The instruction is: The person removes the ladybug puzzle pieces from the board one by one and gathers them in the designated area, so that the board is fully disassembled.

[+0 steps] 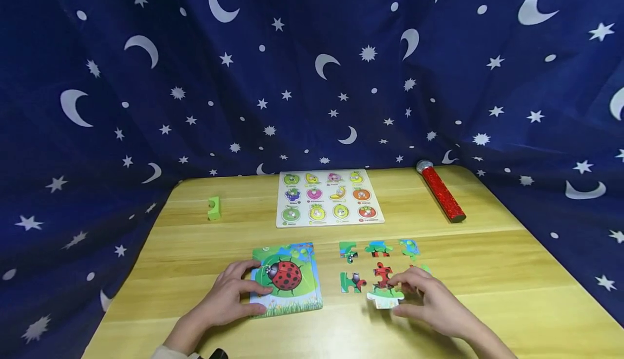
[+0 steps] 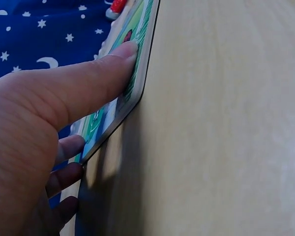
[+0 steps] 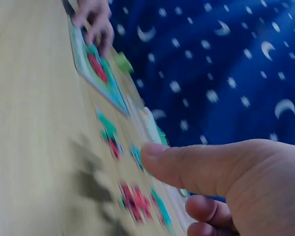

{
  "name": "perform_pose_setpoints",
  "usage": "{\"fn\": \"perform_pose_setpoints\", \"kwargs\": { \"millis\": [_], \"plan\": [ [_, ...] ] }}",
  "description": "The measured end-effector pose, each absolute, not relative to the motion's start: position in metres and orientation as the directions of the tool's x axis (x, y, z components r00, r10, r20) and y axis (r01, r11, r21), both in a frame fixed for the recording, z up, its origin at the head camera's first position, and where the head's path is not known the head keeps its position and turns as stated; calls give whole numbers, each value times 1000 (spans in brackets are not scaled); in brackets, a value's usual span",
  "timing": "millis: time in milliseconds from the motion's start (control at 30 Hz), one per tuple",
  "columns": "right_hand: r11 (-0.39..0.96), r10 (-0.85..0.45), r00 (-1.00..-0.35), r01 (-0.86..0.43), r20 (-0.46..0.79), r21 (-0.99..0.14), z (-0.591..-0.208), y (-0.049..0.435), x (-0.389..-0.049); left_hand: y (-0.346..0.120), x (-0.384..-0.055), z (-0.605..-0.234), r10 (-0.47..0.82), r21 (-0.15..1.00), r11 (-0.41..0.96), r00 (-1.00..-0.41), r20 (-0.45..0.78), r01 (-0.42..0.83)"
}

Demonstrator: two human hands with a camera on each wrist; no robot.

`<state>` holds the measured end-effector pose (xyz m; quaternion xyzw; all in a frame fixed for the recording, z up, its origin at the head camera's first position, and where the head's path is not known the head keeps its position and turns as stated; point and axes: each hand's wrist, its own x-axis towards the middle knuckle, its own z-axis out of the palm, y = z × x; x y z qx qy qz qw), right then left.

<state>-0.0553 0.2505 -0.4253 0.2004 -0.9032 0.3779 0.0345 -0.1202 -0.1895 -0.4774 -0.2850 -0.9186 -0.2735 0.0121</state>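
My left hand [image 1: 231, 294] rests on the left edge of a ladybug puzzle board [image 1: 312, 299]. In the left wrist view its thumb [image 2: 98, 81] lies on the board's face, with other fingers by the edge. My right hand [image 1: 436, 302] pinches a white-and-green jigsaw piece [image 1: 385, 298] between thumb and fingers, slightly above the table. Just behind that piece lies a red ladybug-body piece [image 1: 382, 273]. Another piece with a ladybug part [image 1: 352, 282] is to its left. In the right wrist view the thumb [image 3: 187, 164] hides much of the grip.
Along the back of the pieces lie a left piece [image 1: 348, 250], a middle one [image 1: 378, 248] and a right one [image 1: 409, 247]. Farther off are a fruit puzzle board [image 1: 329, 199], a red glittery microphone [image 1: 441, 192] and a green block [image 1: 214, 208]. A starry curtain [image 1: 292, 66] surrounds the table.
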Motion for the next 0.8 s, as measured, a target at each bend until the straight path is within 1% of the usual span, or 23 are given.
{"fn": "perform_pose_setpoints", "kwargs": {
  "millis": [133,233,300,433,533,700,800],
  "plan": [
    [683,-275,-927,-376,257,-626,-429,278,-46,-189,-121,-478,517,493,687,-836,185,534],
    [702,-264,-927,-374,266,-606,-433,289,-40,-189,-120,-477,515,499,686,-838,180,529],
    [706,-281,-924,-382,260,-597,-436,292,-37,-189,-119,-477,514,503,686,-840,175,525],
    [736,-299,-922,-387,247,-556,-439,290,-37,-190,-119,-477,511,502,690,-842,171,521],
    [770,-285,-931,-363,226,-525,-440,285,-38,-189,-119,-477,512,496,691,-841,177,526],
    [784,-283,-948,-316,146,-534,-440,278,-37,-189,-119,-478,510,494,694,-842,175,523],
    [781,-296,-944,-326,143,-533,-442,275,-37,-189,-119,-478,507,499,696,-846,168,516]
  ]
}}
